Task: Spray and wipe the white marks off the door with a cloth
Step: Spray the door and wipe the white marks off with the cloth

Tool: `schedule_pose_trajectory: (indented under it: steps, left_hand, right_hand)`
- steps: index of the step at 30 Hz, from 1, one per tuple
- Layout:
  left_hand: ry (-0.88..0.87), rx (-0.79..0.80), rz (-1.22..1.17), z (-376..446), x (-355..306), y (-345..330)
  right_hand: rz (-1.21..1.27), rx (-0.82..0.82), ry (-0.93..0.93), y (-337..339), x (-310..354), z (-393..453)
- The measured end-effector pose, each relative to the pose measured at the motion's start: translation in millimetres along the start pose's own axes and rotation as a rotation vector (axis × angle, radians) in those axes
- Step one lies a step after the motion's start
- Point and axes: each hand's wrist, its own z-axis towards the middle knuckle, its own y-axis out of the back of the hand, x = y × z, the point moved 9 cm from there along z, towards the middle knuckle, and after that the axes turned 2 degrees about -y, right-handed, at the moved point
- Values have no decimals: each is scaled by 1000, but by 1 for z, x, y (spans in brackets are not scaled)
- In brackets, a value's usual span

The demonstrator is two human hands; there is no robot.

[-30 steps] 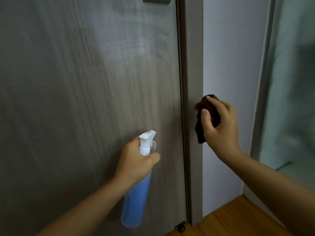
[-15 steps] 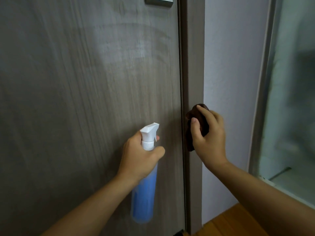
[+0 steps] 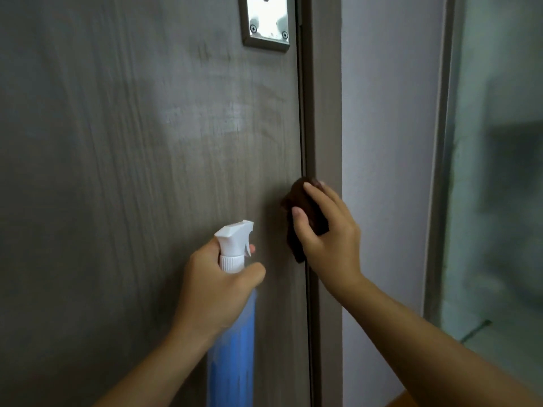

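Two hands: I keep both loaded.
Left hand [image 3: 217,286]: fingers wrapped round spray bottle [image 3: 232,342], nozzle doorward.
Right hand [image 3: 326,236]: fingers clutch cloth [image 3: 305,210]; white marks [image 3: 205,116] above fingertips.

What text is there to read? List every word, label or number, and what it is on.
None can be read.
Spray bottle: no label shows.
Metal plate: two screws, no lettering.
Door, cloth: white marks only, no writing.
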Motion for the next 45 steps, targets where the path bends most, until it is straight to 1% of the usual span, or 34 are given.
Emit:
schedule_pose_trajectory:
  steps: [2,4,6,8,10,13,18,21,24,27,31,34,37,39,43,45]
  left_hand:
    - [-11,15,-11,1,-3,0]
    - [-28,20,-7,3,-5,0]
    - [-43,7,-4,5,-6,2]
    - [-59,-11,-1,7,-6,5]
    - [-65,-28,-1,9,-6,10]
    - [-73,-47,9,11,-7,16]
    - [-69,-75,21,10,-7,25]
    - [-53,-65,19,8,-4,25]
    - [-35,-56,13,6,0,25]
    - [-48,-36,58,6,6,26]
    - [-61,-25,52,6,7,28]
    - [-49,-32,61,6,10,29]
    - [-28,-59,72,6,19,28]
    - [-4,-71,79,1,28,26]
    - [48,-83,95,-15,48,25]
    - [61,-80,104,-22,54,26]
  right_hand:
    - [-8,-38,25,-17,11,35]
    - [-78,-1,65,-43,18,61]
    - [-214,40,147,-65,19,67]
    - [-287,45,196,-73,12,58]
    - [-293,46,197,-73,0,37]
    - [-263,68,174,-72,-22,-18]
    - [-291,237,75,-78,-77,-130]
    - [-328,293,28,-79,-93,-157]
    - [-262,246,21,-79,-80,-136]
    - [-192,159,58,-79,-53,-84]
    - [-201,69,66,-77,-23,-10]
    - [-224,53,90,-80,-19,-3]
    - [-232,63,111,-82,-32,-35]
    - [-252,103,133,-83,-45,-68]
    - [-339,292,159,-85,-83,-149]
    - [-401,384,140,-85,-103,-186]
